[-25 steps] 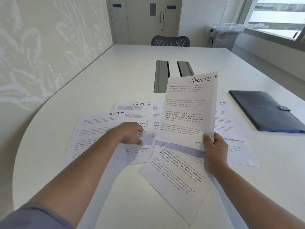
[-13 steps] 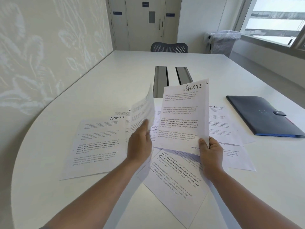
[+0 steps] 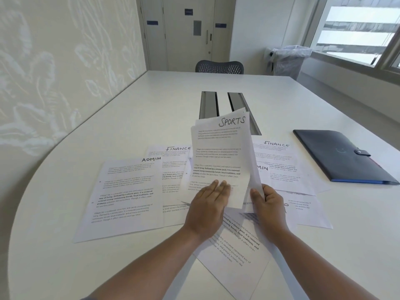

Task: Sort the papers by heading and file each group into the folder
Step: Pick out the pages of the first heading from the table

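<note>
Both hands hold up a small bundle of SPORTS sheets (image 3: pixel 220 152) above the table. My right hand (image 3: pixel 268 204) pinches its lower right edge. My left hand (image 3: pixel 207 208) presses flat against the front sheet's lower part. Flat on the table lie an ADMIN sheet (image 3: pixel 125 191) at the left, a FINANCE sheet (image 3: pixel 173 167) beside it, another FINANCE sheet (image 3: pixel 281 165) at the right, and a part-hidden sheet showing "MIN". An angled sheet (image 3: pixel 233 252) lies nearest me under my wrists. The dark folder (image 3: pixel 337 156) lies closed at the right, clasp fastened.
A white table (image 3: pixel 108 126) with a curved left edge meets a wall on the left. A grey cable slot (image 3: pixel 210 105) sits in the table's middle. A mesh chair (image 3: pixel 219 67) stands at the far end, and a lined bin (image 3: pixel 287 59) stands by the window.
My left hand picked a SPORTS sheet off the table and brought it right, onto the sheet held by my right hand. A FINANCE sheet shows where it lay.
</note>
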### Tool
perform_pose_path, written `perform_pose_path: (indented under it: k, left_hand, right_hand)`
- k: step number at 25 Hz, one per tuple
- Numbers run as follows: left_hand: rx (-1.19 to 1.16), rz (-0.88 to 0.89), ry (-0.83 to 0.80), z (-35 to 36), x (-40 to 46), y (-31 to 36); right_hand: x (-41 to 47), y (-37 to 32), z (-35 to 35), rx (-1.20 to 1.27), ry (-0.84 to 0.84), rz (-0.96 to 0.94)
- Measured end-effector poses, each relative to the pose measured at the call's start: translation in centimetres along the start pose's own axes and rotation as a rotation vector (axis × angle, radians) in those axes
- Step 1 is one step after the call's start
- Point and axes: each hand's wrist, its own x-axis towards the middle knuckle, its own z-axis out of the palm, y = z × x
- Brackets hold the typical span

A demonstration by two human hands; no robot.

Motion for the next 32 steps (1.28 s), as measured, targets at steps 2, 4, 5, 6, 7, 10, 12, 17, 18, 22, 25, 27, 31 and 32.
perform_pose_path:
  k: [2, 4, 5, 6, 7, 10, 12, 17, 18, 22, 25, 27, 31, 32]
  left_hand:
    - [-0.020, 0.008, -0.016, 0.1, 0.1, 0.0]
    - [-0.036, -0.002, -0.036, 0.0, -0.1, 0.0]
    - [-0.037, -0.010, -0.046, -0.1, -0.1, 0.1]
    - [-0.036, -0.018, -0.047, -0.2, 0.0, 0.2]
    - [-0.037, -0.031, -0.045, -0.2, 0.2, 0.3]
    - [-0.046, -0.060, -0.052, -0.3, 0.1, 0.5]
    - [-0.044, -0.056, -0.056, -0.4, 0.1, 0.4]
    - [-0.068, -0.073, -0.122, -0.3, 0.2, 0.6]
    - [-0.073, -0.083, -0.143, -0.4, 0.3, 0.6]
    - [-0.089, -0.093, -0.191, -0.4, 0.3, 0.6]
    - [-0.097, -0.085, -0.181, -0.2, 0.3, 0.5]
    - [-0.067, -0.071, -0.166, -0.1, 0.2, 0.5]
    - [-0.029, -0.102, -0.165, -0.9, 0.3, 0.8]
    - [-0.028, -0.107, -0.160, -1.2, 0.3, 0.9]
  right_hand:
    - [-0.1, -0.1, 0.2, -0.027, -0.020, -0.027]
    - [-0.2, -0.2, 0.6, -0.030, -0.024, -0.047]
    - [-0.3, -0.3, 0.8, -0.022, -0.018, -0.042]
    - [-0.2, -0.6, 1.1, 0.002, -0.014, -0.024]
    - [-0.1, -0.9, 1.5, 0.039, -0.013, 0.009]
    - [-0.2, -1.7, 2.6, 0.244, -0.057, 0.186]
    - [-0.5, -2.0, 2.8, 0.339, -0.123, 0.281]
    - [-1.0, -2.3, 2.1, 0.400, -0.225, 0.371]
    - [-0.8, -2.6, 2.0, 0.409, -0.233, 0.409]
    - [-0.1, -3.5, 1.9, 0.345, -0.352, 0.537]
    - [0.5, -3.3, 2.5, 0.063, -0.326, 0.472]
    - [0.6, -3.2, 2.5, -0.059, -0.263, 0.398]
    - [0.1, -3.4, 1.1, -0.050, -0.154, 0.269]
    - [0.1, -3.3, 0.6, -0.029, -0.130, 0.251]
